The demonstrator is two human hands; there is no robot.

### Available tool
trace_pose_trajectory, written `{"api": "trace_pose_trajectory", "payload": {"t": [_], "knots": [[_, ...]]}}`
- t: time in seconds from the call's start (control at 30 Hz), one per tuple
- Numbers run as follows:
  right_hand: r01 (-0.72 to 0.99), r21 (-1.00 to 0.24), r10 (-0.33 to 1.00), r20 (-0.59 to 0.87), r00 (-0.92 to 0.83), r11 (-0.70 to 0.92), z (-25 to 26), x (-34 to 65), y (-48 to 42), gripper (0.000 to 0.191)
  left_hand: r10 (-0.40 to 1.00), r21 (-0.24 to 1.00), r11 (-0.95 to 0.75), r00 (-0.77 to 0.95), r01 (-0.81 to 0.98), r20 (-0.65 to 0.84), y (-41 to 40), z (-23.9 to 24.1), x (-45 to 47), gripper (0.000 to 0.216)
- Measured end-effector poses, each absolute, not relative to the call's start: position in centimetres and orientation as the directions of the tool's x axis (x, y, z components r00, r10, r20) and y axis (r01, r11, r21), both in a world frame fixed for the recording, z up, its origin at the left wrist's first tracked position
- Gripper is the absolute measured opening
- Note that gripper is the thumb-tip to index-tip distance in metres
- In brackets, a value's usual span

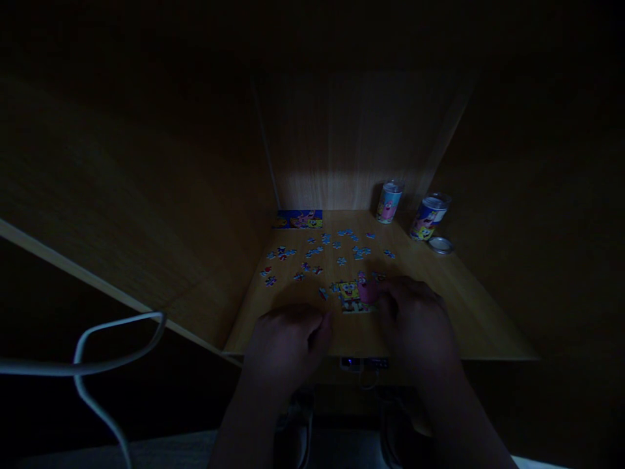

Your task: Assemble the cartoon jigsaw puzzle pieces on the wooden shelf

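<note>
A partly assembled jigsaw puzzle (pixel 350 301) with yellow and pink cartoon characters lies near the shelf's front edge. My right hand (pixel 417 316) is closed, its thumb and fingers pinched at the puzzle's right side, on what looks like a puzzle piece; the fingertips are dim and partly hidden. To the left of the puzzle rests my left hand (pixel 288 339), fingers curled in, with nothing visible in it. Loose puzzle pieces (pixel 342 261) are scattered behind and left of the assembled part. One loose piece (pixel 323 294) lies between my left hand and the puzzle.
Two cartoon-printed cans (pixel 389 203) (pixel 428 218) stand at the back right, a round lid (pixel 441 245) beside them. A picture strip (pixel 299 219) lies at the back left. Wooden panels (pixel 317 143) enclose the shelf. A white cable (pixel 117 319) loops at left. The light is dim.
</note>
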State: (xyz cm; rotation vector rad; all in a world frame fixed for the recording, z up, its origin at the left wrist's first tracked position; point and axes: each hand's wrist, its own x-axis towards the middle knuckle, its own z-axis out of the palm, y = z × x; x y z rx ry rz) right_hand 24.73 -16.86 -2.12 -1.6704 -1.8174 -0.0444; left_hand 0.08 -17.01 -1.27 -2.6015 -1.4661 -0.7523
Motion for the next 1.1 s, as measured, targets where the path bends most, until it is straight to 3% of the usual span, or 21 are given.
{"api": "trace_pose_trajectory", "payload": {"t": [1.1], "knots": [[0.904,-0.392,0.880,0.473,0.036,0.174,-2.07,24.71,-16.84,0.028,0.801,0.190,-0.531,0.415,0.826,0.431,-17.11,-1.34,0.09,0.042]]}}
